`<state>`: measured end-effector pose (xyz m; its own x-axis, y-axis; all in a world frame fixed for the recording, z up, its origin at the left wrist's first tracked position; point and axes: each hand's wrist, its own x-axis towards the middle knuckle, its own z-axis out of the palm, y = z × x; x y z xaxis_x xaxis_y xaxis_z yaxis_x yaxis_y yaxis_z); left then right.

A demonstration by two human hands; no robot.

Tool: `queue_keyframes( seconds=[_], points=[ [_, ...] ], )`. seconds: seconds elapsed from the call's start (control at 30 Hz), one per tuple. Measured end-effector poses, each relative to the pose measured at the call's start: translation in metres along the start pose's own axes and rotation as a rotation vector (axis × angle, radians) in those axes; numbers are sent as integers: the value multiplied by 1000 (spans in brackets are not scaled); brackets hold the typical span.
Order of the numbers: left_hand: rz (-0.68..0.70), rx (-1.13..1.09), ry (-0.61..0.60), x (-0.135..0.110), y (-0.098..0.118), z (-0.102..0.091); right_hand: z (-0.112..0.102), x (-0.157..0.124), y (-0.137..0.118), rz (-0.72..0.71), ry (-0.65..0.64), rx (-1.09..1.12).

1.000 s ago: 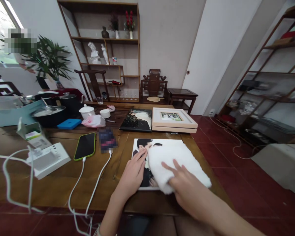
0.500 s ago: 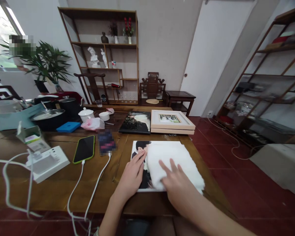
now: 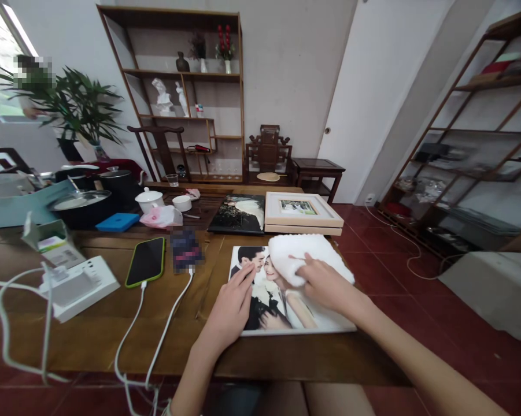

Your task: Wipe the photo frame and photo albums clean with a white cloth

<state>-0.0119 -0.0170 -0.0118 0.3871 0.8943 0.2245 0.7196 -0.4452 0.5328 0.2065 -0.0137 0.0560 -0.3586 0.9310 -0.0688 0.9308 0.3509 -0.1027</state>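
Note:
A large photo print (image 3: 281,306) of a couple lies flat near the front edge of the wooden table (image 3: 91,335). My left hand (image 3: 229,309) rests flat on the print's left edge with its fingers stretched out. My right hand (image 3: 325,283) presses a white cloth (image 3: 306,254) onto the print's far right part, fingers bent over the cloth. Most of the picture is uncovered.
Behind the print lie a dark photo (image 3: 241,214) and a stacked light wooden frame (image 3: 301,212). To the left are a green-cased phone (image 3: 147,261) on a charging cable, a white power strip (image 3: 80,286), pots and cups. Red tile floor (image 3: 399,271) is to the right.
My right hand has pushed the white cloth away from me, from the print's near part to its far right corner, uncovering the picture. My left hand stayed on the left edge.

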Motion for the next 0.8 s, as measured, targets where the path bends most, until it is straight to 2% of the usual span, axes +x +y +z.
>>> queue_keyframes(
  seconds=[0.1,0.2,0.3,0.47,0.57,0.67,0.8],
  points=[
    [6,-2,5,0,1,-1,-1,25,3,21,53,-15],
    [-9,-14,24,0,2,-1,0,21,-1,17,79,-19],
    [-16,-25,37,1,2,0,6,-9,-7,-8,39,-10],
    [-9,-17,44,0,3,0,29,-78,-16,-27,-133,5],
    [4,-19,38,0,3,0,37,-101,-15,-80,-154,9],
    [6,-10,28,1,2,0,33,-97,-11,-73,-142,17],
    [5,-5,35,0,0,2,18,-58,-3,-21,-77,28]
  ],
)
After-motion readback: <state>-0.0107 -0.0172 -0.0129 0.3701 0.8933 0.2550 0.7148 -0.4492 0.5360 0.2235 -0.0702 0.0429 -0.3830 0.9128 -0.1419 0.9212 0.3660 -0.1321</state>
